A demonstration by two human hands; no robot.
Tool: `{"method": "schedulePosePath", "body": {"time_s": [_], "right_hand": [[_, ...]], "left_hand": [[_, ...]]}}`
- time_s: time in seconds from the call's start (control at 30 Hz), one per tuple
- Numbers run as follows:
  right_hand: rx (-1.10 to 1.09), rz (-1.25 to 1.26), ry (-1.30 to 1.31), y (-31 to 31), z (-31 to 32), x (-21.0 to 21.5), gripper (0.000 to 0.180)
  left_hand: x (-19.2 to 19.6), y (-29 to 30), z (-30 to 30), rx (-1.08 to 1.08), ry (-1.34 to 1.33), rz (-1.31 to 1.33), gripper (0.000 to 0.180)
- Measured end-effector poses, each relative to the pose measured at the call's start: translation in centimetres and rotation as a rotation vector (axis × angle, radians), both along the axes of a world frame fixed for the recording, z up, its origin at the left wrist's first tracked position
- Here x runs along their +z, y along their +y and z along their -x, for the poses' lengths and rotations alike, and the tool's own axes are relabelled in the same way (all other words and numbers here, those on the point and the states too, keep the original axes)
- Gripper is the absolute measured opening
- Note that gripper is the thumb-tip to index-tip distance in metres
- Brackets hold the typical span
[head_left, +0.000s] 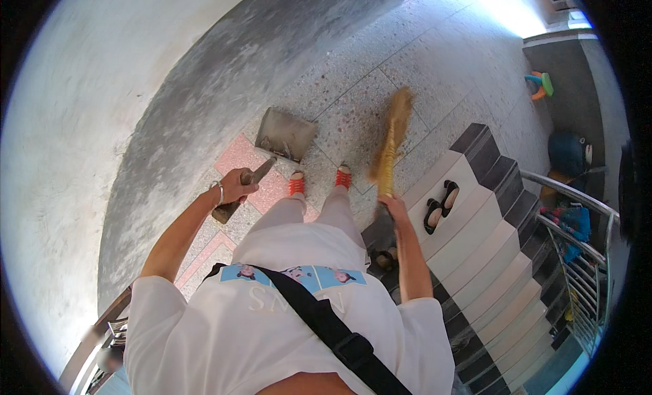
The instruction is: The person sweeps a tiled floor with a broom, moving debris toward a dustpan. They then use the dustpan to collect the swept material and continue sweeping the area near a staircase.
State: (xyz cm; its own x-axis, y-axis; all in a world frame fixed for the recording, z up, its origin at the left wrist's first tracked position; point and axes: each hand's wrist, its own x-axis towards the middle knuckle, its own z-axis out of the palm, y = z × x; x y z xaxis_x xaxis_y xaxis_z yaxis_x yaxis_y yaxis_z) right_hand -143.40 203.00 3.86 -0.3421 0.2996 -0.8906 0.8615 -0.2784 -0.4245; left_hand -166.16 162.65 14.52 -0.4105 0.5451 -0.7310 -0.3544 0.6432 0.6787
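Observation:
My left hand (236,186) is closed round the long handle of a dustpan. The grey metal pan (285,133) rests on the speckled floor ahead of my feet, with some dark bits near its inner edge. In my right hand (392,207) is the yellow bound handle of a straw broom (389,147). Its brown bristles point away from me, to the right of the pan and apart from it; they look slightly blurred. My feet, in red-strapped sandals, stand between the two tools.
Stairs (475,245) with pale treads go down at the right, beside a metal railing (577,191). Black shoes (440,206) lie on an upper step. A curved wall (170,137) runs along the left. A small green and orange stool (543,86) stands at the far right.

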Motion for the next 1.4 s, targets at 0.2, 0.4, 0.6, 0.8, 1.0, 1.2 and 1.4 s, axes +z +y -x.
{"method": "schedulePosePath", "body": {"time_s": [0.2,0.4,0.6,0.8,1.0,1.2,1.4], "right_hand": [[-0.197,0.338,0.359,-10.0,8.5,-2.1,0.029],[-0.282,0.602,0.261,-8.9,12.0,2.9,0.027],[0.015,0.286,0.270,-4.2,13.0,4.1,0.028],[0.499,-0.219,0.148,-2.4,17.6,0.6,0.046],[0.942,-0.390,0.099,-2.3,15.0,3.4,0.077],[1.042,-0.288,0.062,3.0,10.9,11.2,0.090],[0.939,-0.396,-0.007,1.1,10.6,5.9,0.090]], "left_hand": [[0.5,-0.8,3.1,-0.195,-0.004,0.090,0.020],[-0.8,-1.1,6.1,-0.199,0.025,0.110,0.029],[-0.9,-0.7,8.3,-0.213,0.010,0.124,0.023],[-1.7,-0.6,10.8,-0.215,0.028,0.198,0.026],[-2.3,0.9,13.4,-0.144,0.218,0.460,0.025],[-3.3,1.2,14.7,-0.211,0.261,0.521,0.029],[-3.8,1.7,15.1,-0.231,0.284,0.498,0.030]]}}
